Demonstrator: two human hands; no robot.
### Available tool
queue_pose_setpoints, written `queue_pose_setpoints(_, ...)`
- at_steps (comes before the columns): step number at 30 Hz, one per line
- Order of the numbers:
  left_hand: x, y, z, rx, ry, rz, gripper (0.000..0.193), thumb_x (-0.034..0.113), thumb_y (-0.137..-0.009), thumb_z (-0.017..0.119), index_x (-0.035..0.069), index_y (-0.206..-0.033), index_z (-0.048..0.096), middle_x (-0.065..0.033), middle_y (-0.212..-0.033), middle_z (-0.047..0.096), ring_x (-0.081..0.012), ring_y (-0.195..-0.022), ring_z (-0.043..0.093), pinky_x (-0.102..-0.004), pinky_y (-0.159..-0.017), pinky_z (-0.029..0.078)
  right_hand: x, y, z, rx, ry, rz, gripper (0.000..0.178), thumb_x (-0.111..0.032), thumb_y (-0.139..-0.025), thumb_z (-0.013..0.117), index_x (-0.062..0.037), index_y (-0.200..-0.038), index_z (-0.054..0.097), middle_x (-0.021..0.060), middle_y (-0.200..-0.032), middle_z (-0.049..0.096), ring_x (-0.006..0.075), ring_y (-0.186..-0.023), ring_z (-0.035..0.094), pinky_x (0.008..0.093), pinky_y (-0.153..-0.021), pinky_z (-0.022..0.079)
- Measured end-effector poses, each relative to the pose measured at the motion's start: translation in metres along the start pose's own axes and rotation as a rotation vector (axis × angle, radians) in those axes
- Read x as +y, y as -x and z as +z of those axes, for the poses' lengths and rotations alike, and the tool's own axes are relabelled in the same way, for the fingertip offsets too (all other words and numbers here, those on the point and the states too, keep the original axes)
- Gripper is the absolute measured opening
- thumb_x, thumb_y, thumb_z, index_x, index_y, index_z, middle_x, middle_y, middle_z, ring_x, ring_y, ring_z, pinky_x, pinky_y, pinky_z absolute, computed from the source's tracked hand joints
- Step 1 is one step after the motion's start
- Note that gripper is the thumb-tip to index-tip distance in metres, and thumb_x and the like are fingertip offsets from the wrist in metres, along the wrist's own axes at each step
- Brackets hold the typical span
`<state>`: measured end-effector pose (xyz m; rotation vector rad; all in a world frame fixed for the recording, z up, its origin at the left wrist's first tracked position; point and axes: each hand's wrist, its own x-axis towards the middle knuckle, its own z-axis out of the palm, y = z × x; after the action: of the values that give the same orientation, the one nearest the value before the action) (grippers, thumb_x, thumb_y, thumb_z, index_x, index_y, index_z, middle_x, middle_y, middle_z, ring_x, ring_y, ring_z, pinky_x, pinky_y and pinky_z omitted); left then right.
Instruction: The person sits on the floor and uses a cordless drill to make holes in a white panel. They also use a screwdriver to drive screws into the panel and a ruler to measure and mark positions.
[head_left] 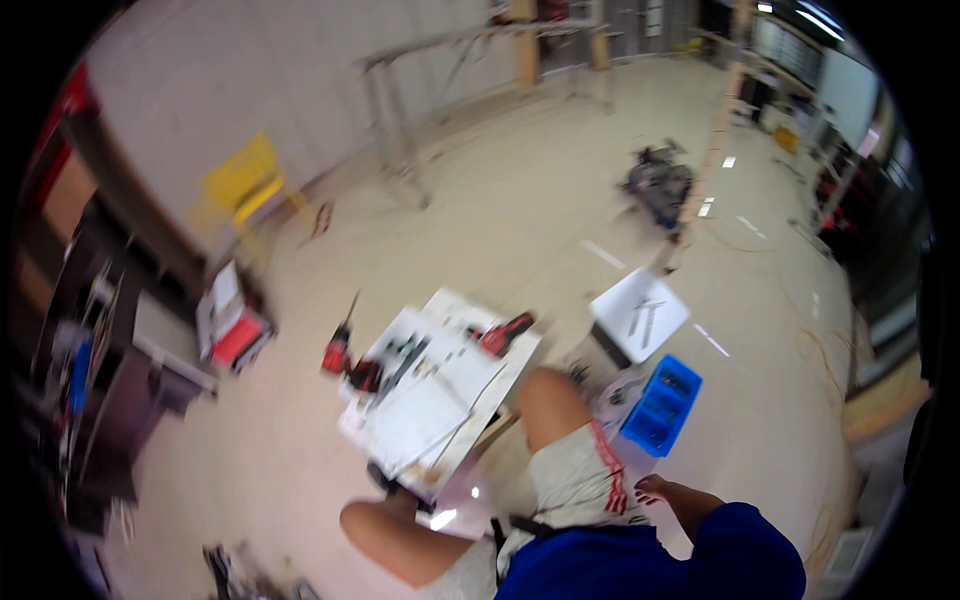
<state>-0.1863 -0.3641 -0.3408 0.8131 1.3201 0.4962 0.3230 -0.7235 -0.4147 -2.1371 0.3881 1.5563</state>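
Observation:
My right hand (pixel 652 489) hangs beside my right thigh, near the blue compartment tray (pixel 668 405); its fingers look loosely apart and nothing shows in them, though the picture is blurred. My left hand is out of sight. In front of my legs stands a low white work board (pixel 415 415) with small parts scattered on it. A red and black drill (pixel 506 334) lies at its right far corner. Another red and black drill (pixel 362 376) with a long bit sits along the left edge. A dark flat bar (pixel 404 368) lies near that drill.
A white-topped box (pixel 640 312) with thin metal pieces on it stands beyond the blue tray. Toward the left are a red and white box (pixel 235 325), a dark shelf unit (pixel 120 390) and a yellow chair (pixel 245 180). A dark heap (pixel 660 185) lies farther off by a wooden post (pixel 712 150).

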Motion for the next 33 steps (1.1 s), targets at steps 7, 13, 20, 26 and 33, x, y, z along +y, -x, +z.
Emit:
queue_pose_setpoints(7,-0.018,0.0,-0.064,0.029,0.286,0.143,0.058,0.042,-0.108,0.04,0.0,-0.146,0.048,-0.0163,-0.135,0.061,-0.0268,-0.122,0.061,-0.0426,-0.103,0.052,-0.079,0.014,0.015,0.207,-0.197,-0.354,0.029,-0.031,-0.102,0.057,-0.0051,-0.102,0.07,0.0118,-0.095,0.067,0.0225,-0.082,0.063,0.0401,-0.076,0.054)
queue_pose_setpoints(13,0.226,-0.055,-0.059,-0.23,0.195,0.41,0.061,0.047,-0.109,0.035,0.003,-0.149,0.048,-0.0135,-0.152,0.051,-0.0253,-0.14,0.048,-0.042,-0.115,0.038,-0.308,0.127,0.048,-0.28,-0.476,-1.135,0.048,-0.032,-0.111,0.041,-0.0021,-0.146,0.052,0.012,-0.147,0.056,0.0173,-0.135,0.051,0.0323,-0.116,0.037)
queue_pose_setpoints(20,0.263,-0.016,-0.029,0.012,0.077,0.702,0.076,0.059,-0.106,0.032,0.008,-0.162,0.024,-0.0137,-0.166,0.031,-0.0286,-0.156,0.023,-0.0489,-0.125,0.015,-0.348,0.249,0.013,-0.062,-0.279,-1.415,0.055,-0.029,-0.108,0.049,-0.0006,-0.155,0.04,0.0099,-0.156,0.048,0.0226,-0.145,0.042,0.0389,-0.121,0.029)
queue_pose_setpoints(26,0.102,-0.026,-0.029,-0.163,0.175,0.15,0.069,0.053,-0.107,0.036,0.006,-0.157,0.035,-0.0123,-0.155,0.045,-0.0279,-0.138,0.049,-0.0439,-0.114,0.041,-0.199,0.026,0.01,0.057,0.788,-0.617,0.05,-0.038,-0.088,0.069,-0.0035,-0.124,0.065,0.0153,-0.127,0.065,0.0312,-0.118,0.061,0.045,-0.1,0.047)
queue_pose_setpoints(33,-0.035,0.056,-0.034,0.036,0.034,-0.236,0.065,0.048,-0.105,0.044,0.004,-0.154,0.039,-0.0127,-0.15,0.05,-0.0275,-0.135,0.052,-0.0437,-0.111,0.045,0.067,-0.006,0.01,-0.053,-0.045,0.074,0.038,-0.042,-0.096,0.064,-0.0198,-0.127,0.068,0.0076,-0.125,0.07,0.0286,-0.104,0.071,0.0523,-0.085,0.056)
